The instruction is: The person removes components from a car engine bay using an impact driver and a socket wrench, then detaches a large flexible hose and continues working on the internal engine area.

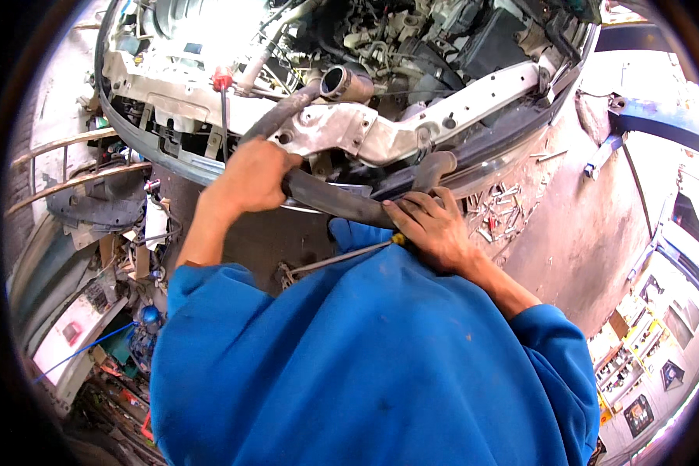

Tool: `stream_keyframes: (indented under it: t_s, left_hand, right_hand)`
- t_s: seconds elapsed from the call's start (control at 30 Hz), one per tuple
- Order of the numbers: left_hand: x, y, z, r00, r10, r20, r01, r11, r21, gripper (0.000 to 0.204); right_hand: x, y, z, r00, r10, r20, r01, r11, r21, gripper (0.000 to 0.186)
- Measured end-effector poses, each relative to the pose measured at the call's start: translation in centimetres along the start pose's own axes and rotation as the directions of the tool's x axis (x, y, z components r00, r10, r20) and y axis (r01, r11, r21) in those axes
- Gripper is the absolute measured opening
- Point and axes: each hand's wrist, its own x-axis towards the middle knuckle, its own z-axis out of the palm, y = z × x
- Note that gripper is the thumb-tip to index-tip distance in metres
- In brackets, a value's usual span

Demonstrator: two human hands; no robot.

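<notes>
My left hand [258, 177] is closed in a fist around a dark rubber hose [334, 197] in front of the car's front panel [326, 128]. Closed over the same hose, farther right, is my right hand [435, 227]. Just beyond it a bent, brownish hose end [435, 168] points up. On the far side of my left fist, a dark hose length [281, 113] reaches toward a round open pipe end [335, 81]; whether both lengths are one piece is hidden by the fist. A long thin rod with a yellow end [398, 238] sticks out beside my right fingers; its grip is hidden.
The exposed engine bay [412, 46] lies ahead. A red-topped tool [223, 78] stands at the front panel. Several metal tools [499, 211] are on the floor at right, near a blue lift arm [660, 124]. Car parts and clutter [93, 311] fill the left side.
</notes>
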Motion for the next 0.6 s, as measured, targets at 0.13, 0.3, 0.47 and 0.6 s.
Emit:
stream_keyframes:
  t_s: [0.13, 0.3, 0.47, 0.6]
  left_hand:
    - [0.2, 0.2, -2.0, 0.992, -0.046, 0.118, 0.041, 0.998, 0.045, 0.027]
    - [-0.9, 0.7, -3.9, 0.985, -0.12, 0.122, 0.114, 0.992, 0.056, 0.037]
    - [-1.5, 0.0, -5.7, 0.988, -0.066, 0.139, 0.048, 0.99, 0.132, 0.035]
    - [-1.0, 0.4, -7.8, 0.991, -0.025, 0.134, 0.003, 0.986, 0.164, 0.036]
  right_hand:
    - [0.2, -1.5, 1.9, 0.988, 0.084, -0.131, -0.07, 0.992, 0.105, 0.044]
    - [1.4, -2.4, 4.2, 0.96, 0.079, -0.269, -0.014, 0.972, 0.234, 0.045]
    - [3.8, -4.8, 8.0, 0.938, 0.169, -0.303, -0.023, 0.901, 0.433, 0.054]
    - [6.0, -6.2, 9.8, 0.931, 0.206, -0.302, -0.016, 0.848, 0.529, 0.062]
